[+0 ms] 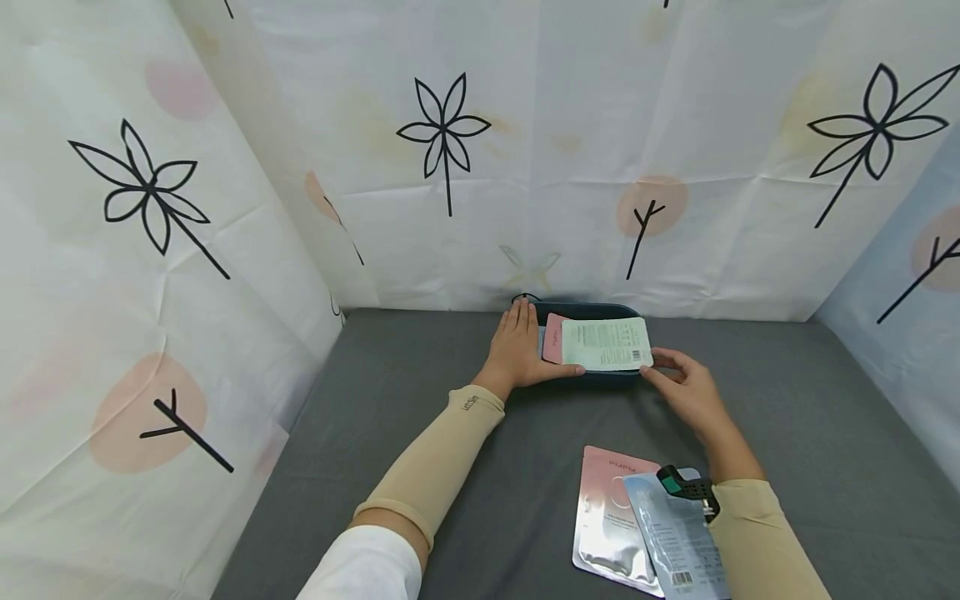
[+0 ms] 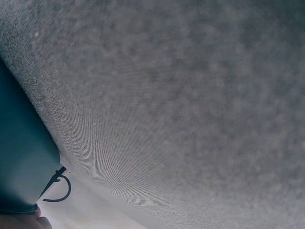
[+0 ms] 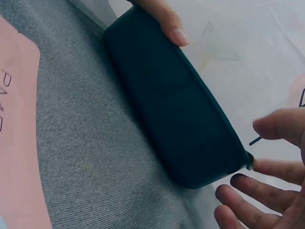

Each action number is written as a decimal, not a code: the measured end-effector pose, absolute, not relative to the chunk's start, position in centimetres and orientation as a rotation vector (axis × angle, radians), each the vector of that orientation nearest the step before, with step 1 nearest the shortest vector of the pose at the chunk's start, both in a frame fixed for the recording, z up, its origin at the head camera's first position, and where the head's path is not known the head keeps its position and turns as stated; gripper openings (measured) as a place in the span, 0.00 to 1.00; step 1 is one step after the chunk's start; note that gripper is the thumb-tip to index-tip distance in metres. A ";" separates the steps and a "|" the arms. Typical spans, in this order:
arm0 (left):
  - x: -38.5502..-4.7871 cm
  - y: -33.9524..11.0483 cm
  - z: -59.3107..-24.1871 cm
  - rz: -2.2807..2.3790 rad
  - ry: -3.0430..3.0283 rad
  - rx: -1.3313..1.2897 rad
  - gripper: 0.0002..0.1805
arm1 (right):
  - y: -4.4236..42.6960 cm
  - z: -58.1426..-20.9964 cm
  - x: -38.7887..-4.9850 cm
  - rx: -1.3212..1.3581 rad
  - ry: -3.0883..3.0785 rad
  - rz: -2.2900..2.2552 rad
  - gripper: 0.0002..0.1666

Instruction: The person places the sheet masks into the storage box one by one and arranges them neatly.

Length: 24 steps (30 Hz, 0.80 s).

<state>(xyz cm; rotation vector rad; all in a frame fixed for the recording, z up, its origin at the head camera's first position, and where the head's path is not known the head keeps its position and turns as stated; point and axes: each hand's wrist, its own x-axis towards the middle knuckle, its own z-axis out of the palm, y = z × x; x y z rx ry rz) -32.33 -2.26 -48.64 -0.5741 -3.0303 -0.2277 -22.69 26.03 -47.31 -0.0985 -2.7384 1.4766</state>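
A dark teal bin stands against the back cloth, holding flat sheet mask packets. On top lies a pale green packet, covering most of a pink packet. My left hand rests on the bin's left end, fingers straight, thumb along the front rim. At the other end is my right hand, its fingertips by the green packet's right edge. In the right wrist view, thumb and fingers are spread apart at the corner of the teal bin.
Nearer to me on the grey cloth lie a pink sheet mask packet and a blue one overlapping it, partly under my right forearm. Patterned white cloth rises behind and at both sides.
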 end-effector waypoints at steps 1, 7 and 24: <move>-32.3 -2.2 -48.5 -0.231 -3.031 -0.574 0.80 | 26.0 -47.3 -22.7 -0.085 -2.751 1.474 0.41; -32.3 -2.2 -48.5 -0.227 -3.020 -0.569 0.79 | 26.0 -47.3 -22.4 -0.036 -2.757 1.473 0.40; -32.6 -2.3 -49.0 -0.223 -3.032 -0.567 0.80 | 28.3 -46.7 -19.5 0.165 -2.840 1.334 0.31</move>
